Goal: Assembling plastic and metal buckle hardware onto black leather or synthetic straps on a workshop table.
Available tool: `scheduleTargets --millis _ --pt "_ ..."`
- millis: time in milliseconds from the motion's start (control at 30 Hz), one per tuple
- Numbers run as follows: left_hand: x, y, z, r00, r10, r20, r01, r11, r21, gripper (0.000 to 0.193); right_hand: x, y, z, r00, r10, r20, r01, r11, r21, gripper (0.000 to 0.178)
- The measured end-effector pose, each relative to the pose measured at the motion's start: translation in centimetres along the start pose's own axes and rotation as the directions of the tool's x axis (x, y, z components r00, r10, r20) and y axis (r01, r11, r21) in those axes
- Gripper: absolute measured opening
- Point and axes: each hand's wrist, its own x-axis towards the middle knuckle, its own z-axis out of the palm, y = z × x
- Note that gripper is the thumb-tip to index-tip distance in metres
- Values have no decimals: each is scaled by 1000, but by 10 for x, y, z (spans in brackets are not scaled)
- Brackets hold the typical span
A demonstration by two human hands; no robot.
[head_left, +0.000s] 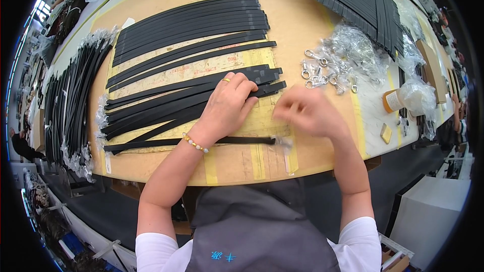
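One black strap (227,141) lies nearest me. Beyond, my left hand (229,102) rests on more straps (161,103), fingers together; whether it pinches, I cannot tell. My blurred right hand (307,111), its grip unclear, is near their ends. Farther lie metal clasps (323,62).

Resting the left hand (229,102) on black straps (267,74) across a table (325,156); holding the right hand (308,112), motion-blurred, near their right ends. Wearing a bead bracelet (195,143) on the left wrist. Facing metal clips (317,73) beside crumpled clear plastic (353,45).
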Motion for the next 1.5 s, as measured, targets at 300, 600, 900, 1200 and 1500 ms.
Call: scheduleTargets --millis 300,600,900,1200,1500 --pt "5 -15 -6 996 -8 -88 16 996 93 18 -6 54 -28 944 133 -301 -234 915 -330 13" --pt "4 11 -27 967 -230 112 256 881 -399 11 2 30 -21 971 237 28 -178 639 748 11" --pt "3 19 -33 989 -148 12 127 798 -589 25 5 31 -4 976 47 211 -216 190 958 13" --pt "-2 22 -42 972 -172 158 232 779 -583 23 10 35 6 966 14 259 -259 4 966 14" --pt "-6 32 -41 980 -151 130 199 777 -597 20 6 28 19 964 -80 253 -253 10 967 16"
